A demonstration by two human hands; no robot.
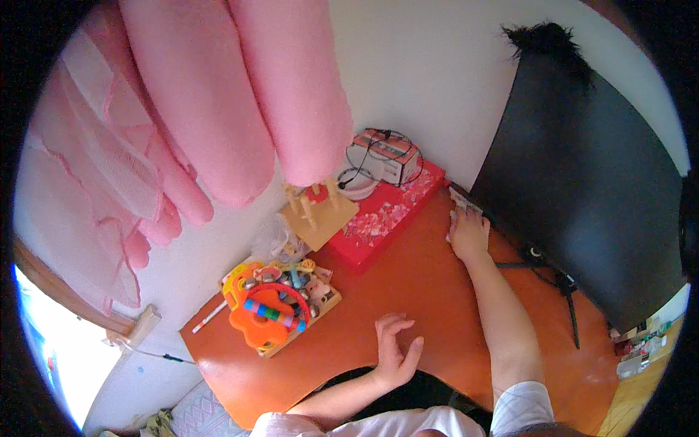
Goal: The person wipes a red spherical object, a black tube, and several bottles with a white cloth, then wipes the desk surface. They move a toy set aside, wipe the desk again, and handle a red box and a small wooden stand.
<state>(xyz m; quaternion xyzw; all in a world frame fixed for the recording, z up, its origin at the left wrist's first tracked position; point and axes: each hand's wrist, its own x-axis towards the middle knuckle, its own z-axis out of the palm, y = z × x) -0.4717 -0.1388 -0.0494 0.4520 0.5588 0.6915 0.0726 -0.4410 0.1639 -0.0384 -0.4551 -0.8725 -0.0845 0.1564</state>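
Observation:
My right hand [471, 232] reaches far across the orange-brown wooden desk [431, 284]. It presses down on a pale, crumpled cloth [463, 200] near the desk's back edge, beside the large black monitor [573, 180]. Parts of the cloth stick out past my fingers; the rest is hidden under the hand. My left hand [397, 349] hovers by the desk's curved front cutout with fingers apart and nothing in it. Left of it, the desk bears a wooden tray [284, 347] heaped with colourful toys, including an orange flower-shaped one [252, 326] and a red ring with jingle bells [303, 295].
A red box [363, 257] holds a white bowl [357, 188], a printed carton [385, 158] and a black cable. Next to it stands a board with wooden pegs [322, 221]. Pink curtains [297, 98] hang at upper left. The monitor's stand legs [571, 317] spread on the right.

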